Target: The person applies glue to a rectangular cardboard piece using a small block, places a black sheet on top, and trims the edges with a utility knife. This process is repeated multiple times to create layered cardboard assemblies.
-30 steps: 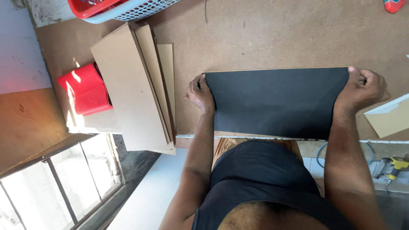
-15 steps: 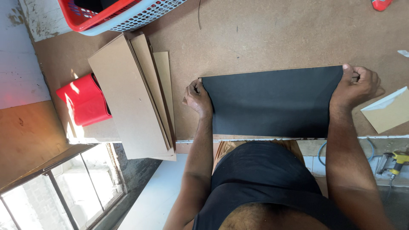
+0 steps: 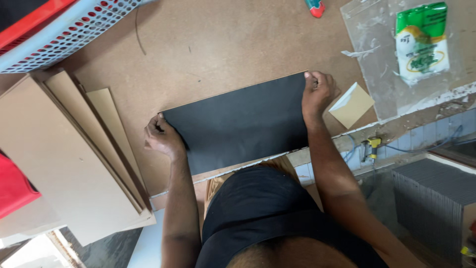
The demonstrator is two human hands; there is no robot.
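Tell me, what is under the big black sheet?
The black rectangular sheet lies flat on the brown fibreboard tabletop, held at both ends by the left hand and right hand. Anything beneath it is covered.

This is a small craft workshop. A worn fibreboard bench (image 3: 223, 44) serves as the work surface, with cut brown boards (image 3: 64, 159) stacked at one side, a glue-smeared clear sheet (image 3: 377, 59) carrying a green-and-white pouch (image 3: 421, 42), a perforated basket (image 3: 64, 30), and a pile of dark sheets (image 3: 429, 198) below the bench edge.
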